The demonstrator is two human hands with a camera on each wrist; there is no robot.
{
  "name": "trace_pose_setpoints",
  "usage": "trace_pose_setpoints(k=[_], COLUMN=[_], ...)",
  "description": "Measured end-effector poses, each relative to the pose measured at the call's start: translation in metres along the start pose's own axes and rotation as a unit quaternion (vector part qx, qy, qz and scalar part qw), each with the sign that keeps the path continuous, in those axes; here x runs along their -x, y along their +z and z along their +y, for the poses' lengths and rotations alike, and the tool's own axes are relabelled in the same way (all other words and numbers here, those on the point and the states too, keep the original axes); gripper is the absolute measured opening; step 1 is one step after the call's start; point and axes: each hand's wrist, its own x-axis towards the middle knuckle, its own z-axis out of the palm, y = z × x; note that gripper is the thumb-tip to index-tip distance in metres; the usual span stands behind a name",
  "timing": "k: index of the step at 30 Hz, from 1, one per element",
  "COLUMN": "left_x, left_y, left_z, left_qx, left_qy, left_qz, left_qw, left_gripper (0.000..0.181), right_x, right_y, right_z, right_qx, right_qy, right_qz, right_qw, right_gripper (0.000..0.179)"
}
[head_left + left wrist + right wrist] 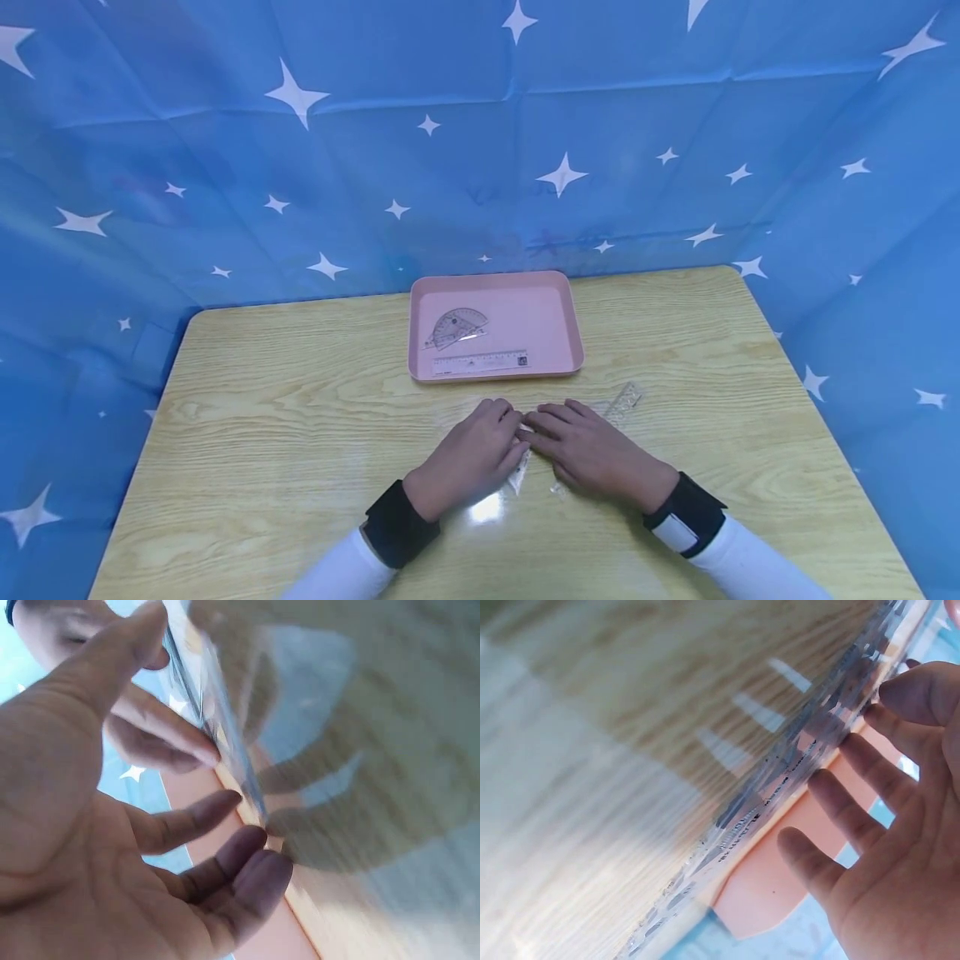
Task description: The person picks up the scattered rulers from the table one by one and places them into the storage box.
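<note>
Clear plastic with printed marks (742,832) lies flat on the table under my hands; whether it is a ruler, a set square or a wrapper I cannot tell. One transparent strip (624,402) of it shows beyond my right hand, and a pointed clear piece (519,472) shows between the hands. My left hand (474,454) touches the plastic and table with loosely bent fingertips, its thumb apart from the other fingers. Beside it, my right hand (592,450) rests spread fingertips on the plastic. The hands meet at the fingertips and hide most of the plastic.
A pink tray (540,321) stands at the table's back edge, beyond the hands. Inside it lie a clear protractor (459,323) and a clear ruler (480,362). The wooden table (262,417) backs onto a blue star-patterned cloth (480,167).
</note>
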Motion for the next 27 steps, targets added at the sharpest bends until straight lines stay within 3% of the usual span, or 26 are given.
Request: trace_pose_setpoints(k=[7, 12, 20, 27], left_x=[0.006, 0.005, 0.005, 0.000], left_y=[0.006, 0.011, 0.014, 0.011], left_z=[-0.001, 0.001, 0.007, 0.009], left_qx=[-0.010, -0.017, -0.050, 0.028], left_qy=[-0.065, -0.104, -0.120, -0.180], left_qz=[-0.075, -0.087, -0.102, -0.124], left_qw=[0.9951, 0.9906, 0.9863, 0.9754], left_gripper=[0.060, 0.078, 0.076, 0.064], right_x=[0.000, -0.001, -0.003, -0.004], right_y=[-0.002, -0.003, -0.004, -0.006], right_z=[0.000, 0.000, -0.001, 0.000], right_qx=[0.007, -0.001, 0.000, 0.006], right_qy=[-0.003, 0.010, 0.017, 0.014], right_qz=[0.008, 0.003, 0.008, 0.018], right_qw=[0.9999, 0.9999, 0.9998, 0.9997], right_gripper=[0.052, 0.052, 0.052, 0.051])
